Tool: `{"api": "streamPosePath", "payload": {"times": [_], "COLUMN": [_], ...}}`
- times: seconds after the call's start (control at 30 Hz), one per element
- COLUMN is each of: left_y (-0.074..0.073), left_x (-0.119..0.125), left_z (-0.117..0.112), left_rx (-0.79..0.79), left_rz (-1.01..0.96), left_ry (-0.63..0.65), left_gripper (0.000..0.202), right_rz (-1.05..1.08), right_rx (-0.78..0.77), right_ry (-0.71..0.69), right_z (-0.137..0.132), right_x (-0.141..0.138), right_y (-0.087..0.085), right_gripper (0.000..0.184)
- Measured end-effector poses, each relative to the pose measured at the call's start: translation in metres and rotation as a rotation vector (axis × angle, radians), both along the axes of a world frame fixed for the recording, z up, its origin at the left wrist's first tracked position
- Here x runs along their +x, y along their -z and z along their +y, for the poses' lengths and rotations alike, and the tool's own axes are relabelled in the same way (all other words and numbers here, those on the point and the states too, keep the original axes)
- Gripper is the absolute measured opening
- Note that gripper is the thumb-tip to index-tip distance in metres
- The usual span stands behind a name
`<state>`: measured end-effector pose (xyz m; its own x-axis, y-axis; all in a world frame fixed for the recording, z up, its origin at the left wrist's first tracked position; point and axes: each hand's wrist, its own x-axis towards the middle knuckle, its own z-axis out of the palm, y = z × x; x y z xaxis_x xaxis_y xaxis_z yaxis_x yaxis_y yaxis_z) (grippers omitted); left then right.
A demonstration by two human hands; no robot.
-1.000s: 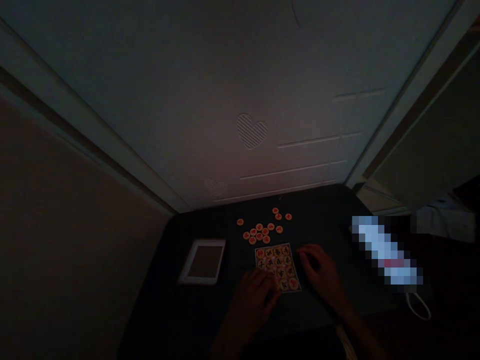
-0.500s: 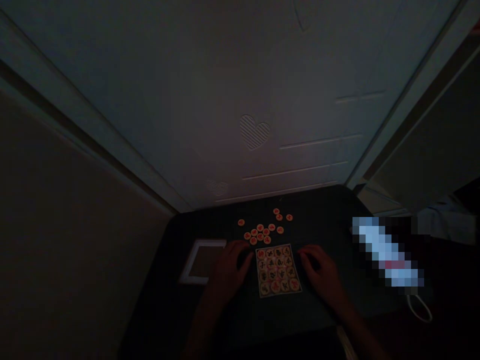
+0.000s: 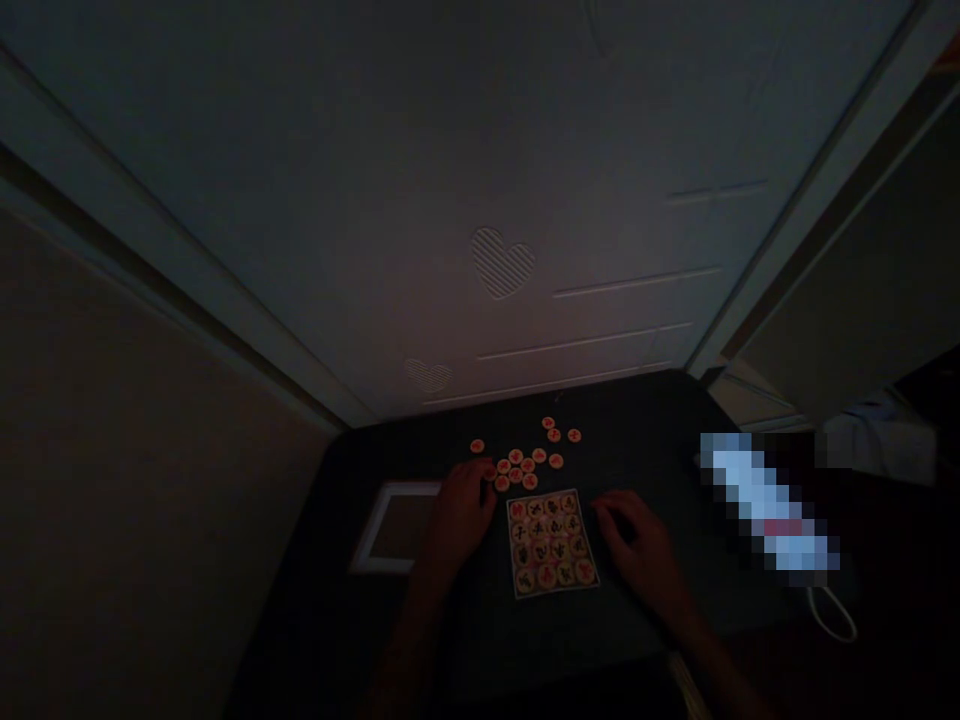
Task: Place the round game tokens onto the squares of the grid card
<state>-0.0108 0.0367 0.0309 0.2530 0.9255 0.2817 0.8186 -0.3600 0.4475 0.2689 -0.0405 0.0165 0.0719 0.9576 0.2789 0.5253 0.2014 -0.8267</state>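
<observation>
In the dim light my left hand [image 3: 463,510] reaches the near-left side of a group of loose pieces. Its fingers close around a round xiangqi piece [image 3: 490,471] with a red character, partly covered by the fingertips. My right hand [image 3: 637,535] hovers or rests just right of the square tray [image 3: 514,560], its thumb and fingers curled together; whatever may be between them is hidden. Rows of xiangqi pieces [image 3: 555,527], some black and some red, fill the tray. Several loose red-marked xiangqi pieces [image 3: 528,465] lie beyond it.
A pale-rimmed frame or lid [image 3: 365,545] lies left of my left hand, partly under my forearm. A bright pixelated object [image 3: 765,505] with a white loop [image 3: 836,620] is at the right. Behind the dark table [image 3: 630,410] stands a white panel [image 3: 360,230] with heart reliefs.
My left hand has moved forward from beside the tray to the loose pieces, its fingers now at one of them. My right hand stays by the tray. The view has shifted slightly.
</observation>
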Motion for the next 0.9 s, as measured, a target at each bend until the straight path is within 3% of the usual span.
{"api": "streamPosePath", "payload": {"times": [0.43, 0.67, 0.77, 0.9], "left_y": [-0.007, -0.034, -0.051, -0.066], "left_x": [0.002, 0.001, 0.008, 0.029], "left_z": [0.0, -0.011, -0.03, -0.063], "left_rx": [-0.013, -0.02, -0.002, -0.053], "left_rz": [0.063, -0.003, -0.066, -0.09], "left_ry": [-0.012, -0.157, -0.108, 0.103], "left_gripper": [0.014, 0.01, 0.014, 0.013], "right_rz": [0.01, 0.009, 0.014, 0.018], "right_rx": [0.008, -0.008, -0.003, 0.012], "right_ry": [0.003, -0.004, -0.007, -0.016], "right_z": [0.0, 0.0, 0.0, 0.001], "right_x": [0.0, 0.0, 0.0, 0.001], "right_y": [-0.001, -0.002, -0.001, 0.003], "right_gripper": [0.022, 0.022, 0.023, 0.024]}}
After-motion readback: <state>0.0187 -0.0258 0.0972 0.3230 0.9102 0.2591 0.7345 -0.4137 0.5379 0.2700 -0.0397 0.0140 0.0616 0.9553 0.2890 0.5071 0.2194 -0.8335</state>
